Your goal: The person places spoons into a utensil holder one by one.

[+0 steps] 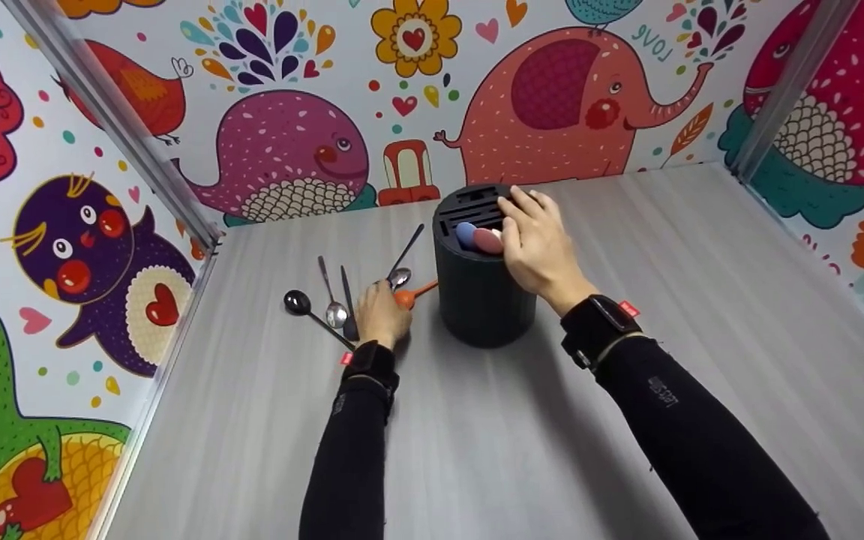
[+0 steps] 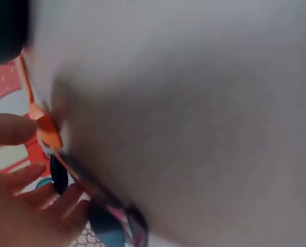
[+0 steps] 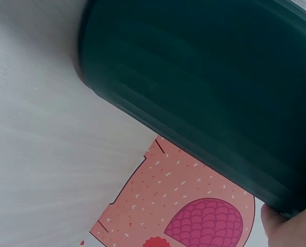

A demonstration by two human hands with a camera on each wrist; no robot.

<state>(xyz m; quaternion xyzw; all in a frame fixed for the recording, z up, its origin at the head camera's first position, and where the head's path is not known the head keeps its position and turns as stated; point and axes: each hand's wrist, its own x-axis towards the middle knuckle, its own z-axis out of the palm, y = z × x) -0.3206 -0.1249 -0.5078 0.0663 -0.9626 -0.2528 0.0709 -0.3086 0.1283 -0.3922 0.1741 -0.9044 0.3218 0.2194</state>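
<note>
A dark cylindrical knife block (image 1: 484, 300) stands upright with slots in its top. Blue (image 1: 466, 234) and pink (image 1: 487, 240) rounded ends stick out of it. My right hand (image 1: 541, 244) rests on the block's right rim, fingers laid over the top; its edge shows at the corner of the right wrist view. My left hand (image 1: 383, 313) reaches low among loose utensils, fingers spread. In the left wrist view its thumb is right at an orange spoon (image 2: 49, 133), whose handle runs toward the block. A metal spoon (image 1: 400, 278) lies just beyond that hand.
Left of my left hand lie a black ladle (image 1: 298, 302), another metal spoon (image 1: 336, 314) and a thin dark-handled utensil (image 1: 346, 285) on the grey table (image 1: 462, 450). Patterned panels (image 1: 289, 150) wall the table in at the back and both sides.
</note>
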